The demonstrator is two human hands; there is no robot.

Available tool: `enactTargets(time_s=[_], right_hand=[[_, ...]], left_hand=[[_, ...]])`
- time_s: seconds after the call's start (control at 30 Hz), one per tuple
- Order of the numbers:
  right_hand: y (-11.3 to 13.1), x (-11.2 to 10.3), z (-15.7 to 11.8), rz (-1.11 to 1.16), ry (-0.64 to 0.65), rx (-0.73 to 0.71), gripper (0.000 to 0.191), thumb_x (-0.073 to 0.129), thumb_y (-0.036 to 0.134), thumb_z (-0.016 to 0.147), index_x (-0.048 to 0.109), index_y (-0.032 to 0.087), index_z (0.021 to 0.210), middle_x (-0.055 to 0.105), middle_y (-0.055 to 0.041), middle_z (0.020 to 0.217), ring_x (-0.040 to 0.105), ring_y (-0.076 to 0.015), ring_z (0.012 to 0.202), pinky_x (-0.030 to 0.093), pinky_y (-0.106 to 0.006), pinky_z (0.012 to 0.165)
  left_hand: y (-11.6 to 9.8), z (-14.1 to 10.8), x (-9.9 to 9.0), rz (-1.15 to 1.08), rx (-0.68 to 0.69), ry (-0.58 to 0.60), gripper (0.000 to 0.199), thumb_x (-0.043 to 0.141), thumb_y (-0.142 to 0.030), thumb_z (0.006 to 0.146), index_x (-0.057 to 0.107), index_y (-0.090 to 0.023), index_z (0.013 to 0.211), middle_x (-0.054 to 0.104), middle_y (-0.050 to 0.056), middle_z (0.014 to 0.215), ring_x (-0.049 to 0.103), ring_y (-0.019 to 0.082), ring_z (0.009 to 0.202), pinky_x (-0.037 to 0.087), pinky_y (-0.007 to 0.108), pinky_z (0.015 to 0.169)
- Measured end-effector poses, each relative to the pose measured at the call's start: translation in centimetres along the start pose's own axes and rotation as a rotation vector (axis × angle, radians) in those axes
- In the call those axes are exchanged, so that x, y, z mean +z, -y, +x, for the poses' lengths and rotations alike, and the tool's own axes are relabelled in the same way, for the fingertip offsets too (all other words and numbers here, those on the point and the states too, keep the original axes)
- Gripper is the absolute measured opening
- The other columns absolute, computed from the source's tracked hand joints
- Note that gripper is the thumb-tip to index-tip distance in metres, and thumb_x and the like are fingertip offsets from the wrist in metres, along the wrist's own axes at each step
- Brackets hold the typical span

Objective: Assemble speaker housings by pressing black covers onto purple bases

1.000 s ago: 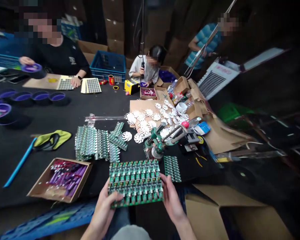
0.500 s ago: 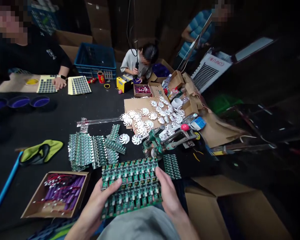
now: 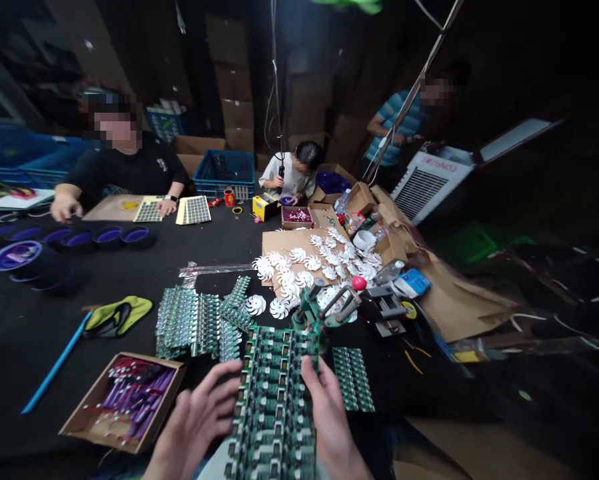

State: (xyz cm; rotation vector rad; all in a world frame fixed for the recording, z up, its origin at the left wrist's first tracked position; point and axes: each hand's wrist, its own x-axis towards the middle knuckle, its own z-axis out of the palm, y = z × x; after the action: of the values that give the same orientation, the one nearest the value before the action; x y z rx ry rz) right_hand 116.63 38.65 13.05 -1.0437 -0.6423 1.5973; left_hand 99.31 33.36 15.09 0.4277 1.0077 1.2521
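A green circuit board panel (image 3: pixel 274 400), crowded with rows of small components, stands lengthwise in front of me. My right hand (image 3: pixel 326 407) grips its right edge, thumb on the face. My left hand (image 3: pixel 199 413) is beside the left edge with fingers spread; whether the fingertips touch the board I cannot tell. Just beyond the panel is a green hand press (image 3: pixel 312 307) with a red knob, partly hidden by it. A pile of similar boards (image 3: pixel 194 323) lies to the left on the black table, and another board panel (image 3: pixel 353 379) lies to the right.
White fan wheels (image 3: pixel 299 273) cover a cardboard sheet. A cardboard box of purple wired parts (image 3: pixel 124 400) sits front left, near a blue stick (image 3: pixel 56 363) and a yellow-green cloth item (image 3: pixel 119 315). Purple-rimmed cups (image 3: pixel 76 238) line the left. Co-workers sit across the table.
The panel has turned from crosswise to lengthwise. My left hand has let go and opened, while my right hand keeps hold. The view has tilted upward and shifted left.
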Motion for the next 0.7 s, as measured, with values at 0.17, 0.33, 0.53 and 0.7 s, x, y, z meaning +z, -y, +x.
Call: enactTargets(time_s=[0.17,0.33,0.53,0.7], right_hand=[[0.1,-0.7,0.2,-0.138,-0.022,-0.092,0.046,0.073,0.055,0.07,0.069,0.021,0.101,0.071,-0.0062,0.099,0.056,-0.0294,0.111,0.048,-0.035,0.09],[-0.9,-0.6,0.3,-0.097,-0.019,-0.103,0.053,0.071,0.062,0.068,0.068,0.019,0.099,0.069,-0.0069,0.099,0.056,-0.0289,0.109,0.046,-0.036,0.091],[-2.1,0.0,0.3,-0.104,-0.069,-0.108,0.055,0.072,0.064,0.064,0.067,0.018,0.094,0.069,-0.0072,0.095,0.06,-0.0251,0.095,0.047,-0.035,0.087],[-2.1,1.0,1.6,0.048,0.006,0.106,0.051,0.067,0.067,0.068,0.065,0.019,0.086,0.059,-0.0009,0.057,0.059,-0.0196,0.058,0.051,-0.032,0.055]], left_hand=[[-0.7,3.8,3.7,0.374,0.123,-0.168,0.057,0.074,-0.057,0.063,0.062,-0.016,0.099,0.071,0.011,0.098,0.065,0.028,0.092,0.049,0.037,0.083],[0.7,5.0,4.1,0.341,0.059,-0.229,0.059,0.077,-0.06,0.055,0.059,-0.015,0.088,0.072,0.01,0.088,0.066,0.03,0.09,0.049,0.039,0.081],[0.9,5.2,1.8,0.258,0.013,-0.214,0.055,0.079,-0.058,0.054,0.057,-0.016,0.08,0.069,0.004,0.073,0.066,0.02,0.071,0.051,0.029,0.065],[0.4,4.7,2.6,-0.105,-0.174,0.089,0.048,0.07,-0.063,0.064,0.048,-0.02,0.066,0.042,-0.009,0.044,0.031,0.005,0.029,0.021,0.019,0.03]])
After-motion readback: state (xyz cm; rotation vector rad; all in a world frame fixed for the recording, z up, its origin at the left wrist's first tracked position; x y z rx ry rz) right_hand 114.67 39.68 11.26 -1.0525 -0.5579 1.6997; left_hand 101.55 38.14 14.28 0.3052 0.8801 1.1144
